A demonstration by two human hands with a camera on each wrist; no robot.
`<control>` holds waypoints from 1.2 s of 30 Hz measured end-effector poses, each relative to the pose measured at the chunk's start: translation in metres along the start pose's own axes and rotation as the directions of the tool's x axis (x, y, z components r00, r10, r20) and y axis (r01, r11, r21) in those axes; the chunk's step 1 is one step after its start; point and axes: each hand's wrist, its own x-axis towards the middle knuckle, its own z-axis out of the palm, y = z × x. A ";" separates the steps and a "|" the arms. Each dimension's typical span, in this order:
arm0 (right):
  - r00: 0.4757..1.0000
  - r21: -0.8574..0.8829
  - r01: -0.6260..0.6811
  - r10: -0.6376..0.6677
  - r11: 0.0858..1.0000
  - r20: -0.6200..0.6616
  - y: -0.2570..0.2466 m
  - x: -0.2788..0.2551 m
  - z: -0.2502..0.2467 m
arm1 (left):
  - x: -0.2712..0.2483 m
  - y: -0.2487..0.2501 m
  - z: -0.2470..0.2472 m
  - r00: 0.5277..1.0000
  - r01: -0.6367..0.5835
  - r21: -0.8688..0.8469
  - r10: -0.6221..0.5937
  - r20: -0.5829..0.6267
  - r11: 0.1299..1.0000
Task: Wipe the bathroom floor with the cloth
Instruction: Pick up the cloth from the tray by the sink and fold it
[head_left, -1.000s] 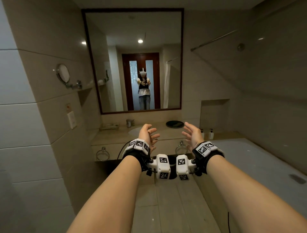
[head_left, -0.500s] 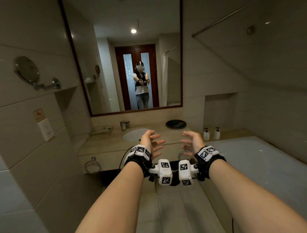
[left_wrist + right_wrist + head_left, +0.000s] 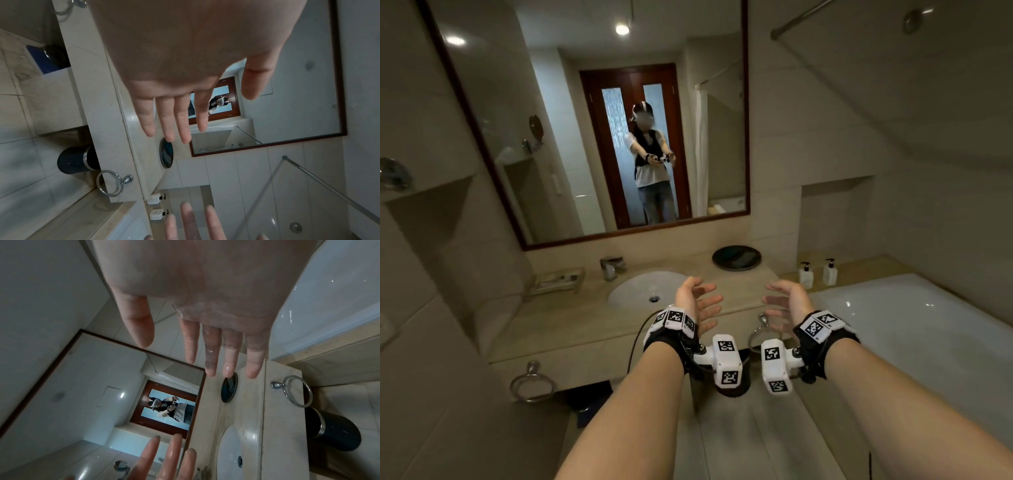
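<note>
Both my hands are held out at chest height over the front edge of the vanity counter [image 3: 571, 325], palms facing each other and apart. My left hand [image 3: 698, 299] has its fingers spread and holds nothing; the left wrist view shows its empty palm [image 3: 174, 100]. My right hand [image 3: 784, 301] is likewise spread and empty, with wet fingers [image 3: 209, 356]. Pale floor tiles [image 3: 739, 442] lie below my forearms. I see no cloth for certain. A blue thing [image 3: 41, 60] lies under the counter, and I cannot tell what it is.
A white basin [image 3: 640, 291] and a black round tray [image 3: 736, 257] are on the counter. The bathtub [image 3: 911, 342] runs along the right, with two pump bottles [image 3: 818, 274] at its corner. A dark bin [image 3: 333, 430] stands under the counter. Towel rings [image 3: 532, 383] hang from its front.
The counter and mirror have come closer and the view has tipped down. Both hands have stayed open and empty in front of me.
</note>
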 end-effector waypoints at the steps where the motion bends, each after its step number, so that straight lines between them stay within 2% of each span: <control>1: 1.000 -0.001 -0.001 0.001 1.000 -0.001 -0.002 0.017 -0.001 | 0.017 0.001 0.002 1.000 0.008 0.008 -0.008 0.004 1.000; 6: 1.000 -0.007 -0.008 0.007 1.000 -0.015 -0.013 0.110 -0.005 | 0.106 0.008 0.019 0.999 0.042 0.023 -0.042 -0.013 0.999; 12: 1.000 -0.009 -0.024 0.024 1.000 0.015 -0.045 0.246 -0.007 | 0.234 0.040 0.075 1.000 0.018 0.026 -0.018 0.005 1.000; 15: 0.998 -0.025 -0.054 0.055 0.998 0.035 -0.070 0.307 -0.012 | 0.290 0.059 0.092 0.999 0.046 0.003 -0.046 -0.029 0.999; 21: 0.996 -0.045 -0.084 0.084 0.995 0.006 -0.100 0.407 -0.023 | 0.380 0.077 0.092 0.988 0.106 -0.030 -0.108 -0.114 0.994; 31: 0.993 -0.045 -0.120 0.120 0.992 0.008 -0.116 0.539 0.010 | 0.530 0.103 0.093 0.983 0.160 -0.038 -0.163 -0.079 0.986; 36: 0.992 -0.060 -0.120 0.117 0.991 -0.055 -0.119 0.621 0.033 | 0.618 0.120 0.086 0.977 0.209 -0.014 -0.209 -0.029 0.978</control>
